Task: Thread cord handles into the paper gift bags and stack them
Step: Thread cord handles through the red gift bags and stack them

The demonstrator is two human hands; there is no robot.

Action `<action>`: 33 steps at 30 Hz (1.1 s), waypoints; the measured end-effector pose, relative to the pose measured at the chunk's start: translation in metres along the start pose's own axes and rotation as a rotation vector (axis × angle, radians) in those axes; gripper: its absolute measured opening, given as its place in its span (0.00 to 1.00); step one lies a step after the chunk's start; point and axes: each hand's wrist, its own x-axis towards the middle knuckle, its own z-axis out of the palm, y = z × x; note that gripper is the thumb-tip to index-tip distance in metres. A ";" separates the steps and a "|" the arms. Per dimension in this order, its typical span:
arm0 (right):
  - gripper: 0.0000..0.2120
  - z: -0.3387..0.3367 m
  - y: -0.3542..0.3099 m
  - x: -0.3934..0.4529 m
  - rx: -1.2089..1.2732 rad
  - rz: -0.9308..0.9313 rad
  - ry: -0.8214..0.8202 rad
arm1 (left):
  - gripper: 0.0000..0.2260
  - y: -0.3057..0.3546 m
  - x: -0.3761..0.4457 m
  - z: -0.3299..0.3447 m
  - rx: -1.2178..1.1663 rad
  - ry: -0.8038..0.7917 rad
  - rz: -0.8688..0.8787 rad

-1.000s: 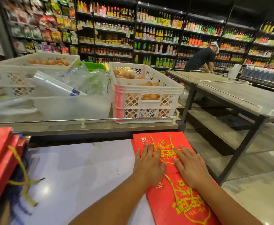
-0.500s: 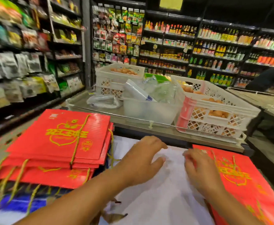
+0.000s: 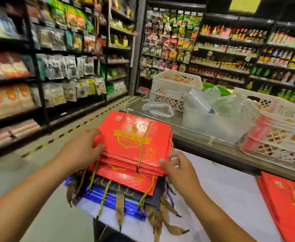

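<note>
the stack of red gift bags (image 3: 134,145) lies flat at the left edge of the white table (image 3: 230,189), on top of dark and blue bags (image 3: 111,199), gold cord handles (image 3: 143,142) trailing over the near edge. the left hand (image 3: 80,151) grips the stack's left side, fingers curled round its edge. the right hand (image 3: 180,170) pinches the stack's right near corner, thumb on top. a 2nd pile of red bags (image 3: 286,203) lies at the table's right edge. white crates (image 3: 173,89) stand on the counter behind.
</note>
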 end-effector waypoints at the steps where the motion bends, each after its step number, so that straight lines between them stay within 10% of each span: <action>1: 0.19 0.001 -0.001 0.000 -0.009 0.011 -0.004 | 0.18 -0.003 -0.003 0.005 -0.011 -0.030 0.026; 10: 0.12 -0.013 -0.008 0.000 -0.049 0.122 0.045 | 0.06 0.013 -0.016 0.015 -0.374 0.201 -0.009; 33: 0.14 -0.086 -0.003 -0.031 0.542 0.070 0.156 | 0.27 0.080 -0.020 0.038 -1.161 0.166 -0.108</action>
